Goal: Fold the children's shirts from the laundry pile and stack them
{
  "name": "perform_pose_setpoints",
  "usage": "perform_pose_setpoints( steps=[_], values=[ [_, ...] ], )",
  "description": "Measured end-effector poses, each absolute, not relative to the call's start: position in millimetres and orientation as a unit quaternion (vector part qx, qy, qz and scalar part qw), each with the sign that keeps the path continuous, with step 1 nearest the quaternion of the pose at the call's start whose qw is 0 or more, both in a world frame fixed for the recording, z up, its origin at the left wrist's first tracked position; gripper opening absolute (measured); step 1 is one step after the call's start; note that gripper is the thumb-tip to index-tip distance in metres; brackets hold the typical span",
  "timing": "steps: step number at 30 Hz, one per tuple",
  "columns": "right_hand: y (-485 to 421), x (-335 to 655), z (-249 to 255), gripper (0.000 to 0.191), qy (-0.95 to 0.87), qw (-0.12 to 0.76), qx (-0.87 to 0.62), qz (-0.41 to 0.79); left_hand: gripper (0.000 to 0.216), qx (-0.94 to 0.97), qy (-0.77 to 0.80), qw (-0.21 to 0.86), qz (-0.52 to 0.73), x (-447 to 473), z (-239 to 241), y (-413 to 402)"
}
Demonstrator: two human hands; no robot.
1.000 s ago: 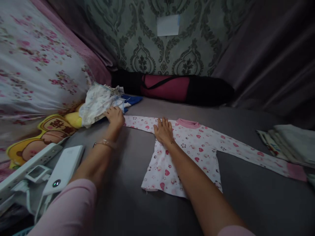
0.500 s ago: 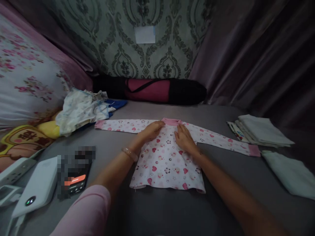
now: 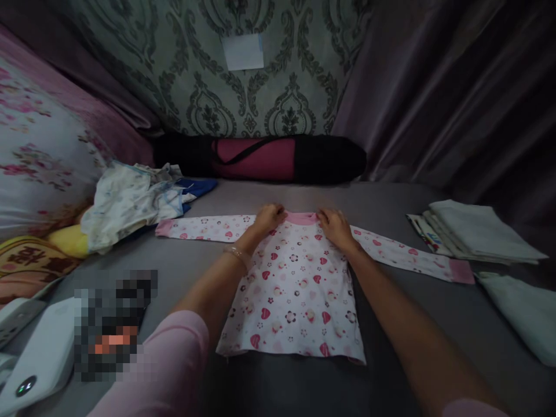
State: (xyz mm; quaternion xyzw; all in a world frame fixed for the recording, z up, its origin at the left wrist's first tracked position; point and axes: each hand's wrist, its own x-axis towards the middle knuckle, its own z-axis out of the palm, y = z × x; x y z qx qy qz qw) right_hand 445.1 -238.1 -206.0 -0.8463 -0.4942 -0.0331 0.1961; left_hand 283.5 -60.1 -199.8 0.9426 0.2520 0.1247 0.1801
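Observation:
A small white long-sleeved shirt (image 3: 295,289) with pink hearts and a pink collar lies flat on the grey bed surface (image 3: 278,388), sleeves spread to both sides. My left hand (image 3: 268,218) rests on its left shoulder beside the collar, fingers curled down onto the cloth. My right hand (image 3: 333,225) rests on the right shoulder in the same way. Both hands press the fabric at the shoulder seams; whether they pinch it I cannot make out.
A heap of crumpled clothes (image 3: 130,200) lies at the left by a floral pillow (image 3: 39,168). Folded cloths (image 3: 475,229) and another folded piece (image 3: 521,310) sit at the right. A white power bank (image 3: 37,359) and a blurred phone (image 3: 115,324) lie near left. A black-and-pink bag (image 3: 260,157) lines the wall.
My left hand came back from the sleeve cuff at the left to the shirt's left shoulder. My right hand slid from the chest to the right shoulder. The view shifted right.

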Motion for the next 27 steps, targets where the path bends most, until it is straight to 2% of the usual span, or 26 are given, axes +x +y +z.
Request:
perform_pose_setpoints(
  steps=[7, 10, 13, 16, 20, 23, 27],
  values=[
    [-225, 460, -212, 0.026, -0.537, 0.258, -0.803, -0.002, 0.023, 0.938, 0.204, 0.209, 0.188, 281, -198, -62],
    [-218, 470, -206, 0.029, -0.513, 0.276, -0.813, 0.018, 0.024, 0.906, 0.253, 0.267, 0.210, 285, -195, -56],
    [-205, 475, -201, 0.031, -0.460, 0.243, -0.853, 0.043, 0.022, 0.880, 0.328, 0.302, 0.164, 298, -197, -51],
    [-198, 465, -204, 0.035, -0.443, 0.173, -0.880, 0.020, 0.019, 0.900, 0.349, 0.229, 0.126, 306, -207, -54],
    [-203, 451, -215, 0.040, -0.461, 0.125, -0.876, -0.068, 0.028, 0.930, 0.308, 0.114, 0.168, 303, -221, -60],
    [-206, 453, -216, 0.042, -0.475, 0.106, -0.868, -0.101, 0.030, 0.942, 0.276, 0.101, 0.162, 299, -222, -56],
    [-208, 453, -207, 0.042, -0.477, 0.101, -0.871, -0.063, 0.031, 0.954, 0.253, 0.104, 0.126, 298, -216, -48]
  ],
)
